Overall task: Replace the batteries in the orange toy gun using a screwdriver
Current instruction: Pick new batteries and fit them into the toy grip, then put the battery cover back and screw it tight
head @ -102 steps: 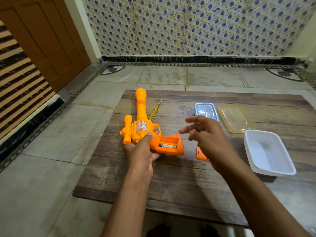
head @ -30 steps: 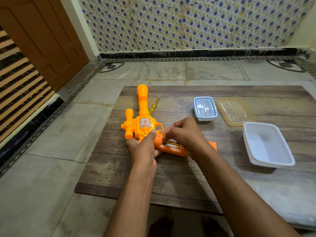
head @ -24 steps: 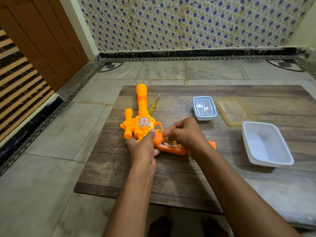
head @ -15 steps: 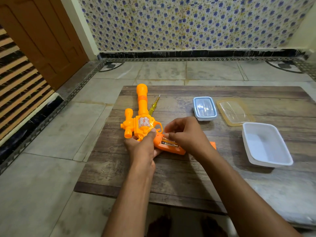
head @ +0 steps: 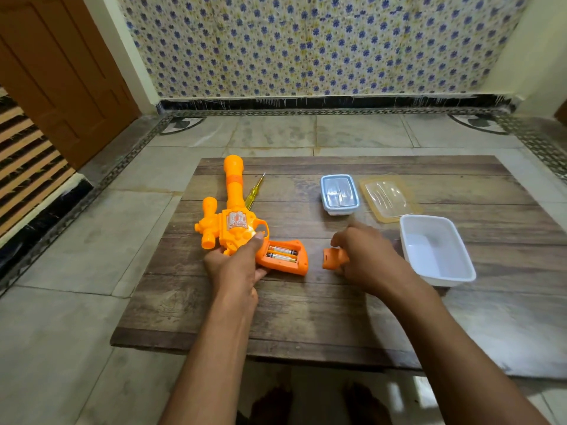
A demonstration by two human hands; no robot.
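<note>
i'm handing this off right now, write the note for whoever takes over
Left hand grips the toy gun near the trigger, pinning it flat on the board.
Right hand holds the orange battery cover, just right of the grip.
Two batteries sit in the open compartment in the grip.
Screwdriver lies beside the barrel, on its right.
White tub stands at right; closed box and loose lid lie behind it.
Done: cover off, batteries seated.
Left: fit the cover, screw it down. I cannot see the screw.
</note>
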